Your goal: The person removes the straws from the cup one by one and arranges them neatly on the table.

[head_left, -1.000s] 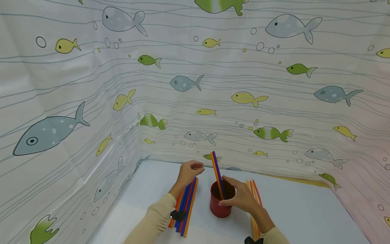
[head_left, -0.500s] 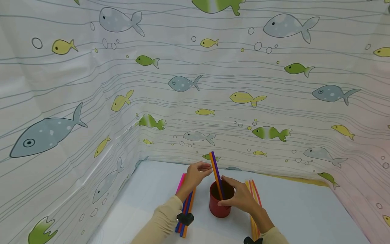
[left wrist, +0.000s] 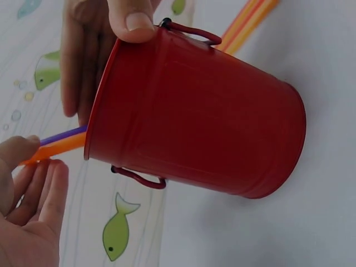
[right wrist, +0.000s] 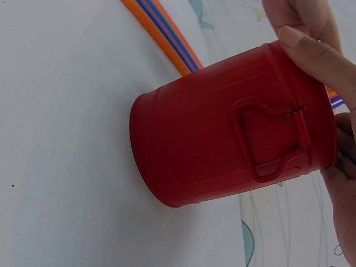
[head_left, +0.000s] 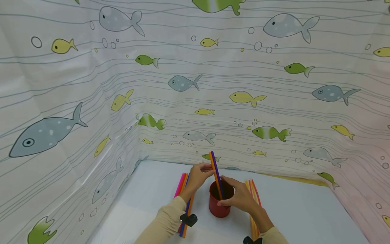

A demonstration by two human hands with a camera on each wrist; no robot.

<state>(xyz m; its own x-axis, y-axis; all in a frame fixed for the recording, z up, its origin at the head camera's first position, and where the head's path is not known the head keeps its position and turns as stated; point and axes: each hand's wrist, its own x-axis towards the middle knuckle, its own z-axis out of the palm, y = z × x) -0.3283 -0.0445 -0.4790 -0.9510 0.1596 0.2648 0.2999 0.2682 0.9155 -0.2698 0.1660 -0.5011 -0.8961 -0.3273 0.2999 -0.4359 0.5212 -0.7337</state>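
Note:
A small red bucket [head_left: 217, 209] with a wire handle on each side stands on the white table. My right hand [head_left: 240, 196] grips its rim from the right, the thumb on the near side and the fingers at the far side. An orange straw [head_left: 214, 171] and a purple straw [head_left: 218, 176] lean out of the bucket side by side, tilted left. My left hand [head_left: 198, 178] pinches this pair between thumb and fingers above the rim, as the left wrist view shows. The bucket wall hides their lower ends in both wrist views.
Left of the bucket lie several pink, orange, blue and red straws [head_left: 181, 184], partly covered by my left forearm. More yellow, orange and red straws [head_left: 254, 193] lie to the right, under my right wrist. A fish-patterned sheet [head_left: 170, 101] walls the back and sides.
My left hand has moved right from above the left straws to the orange and purple pair and now pinches them. My right hand and the bucket have stayed in place.

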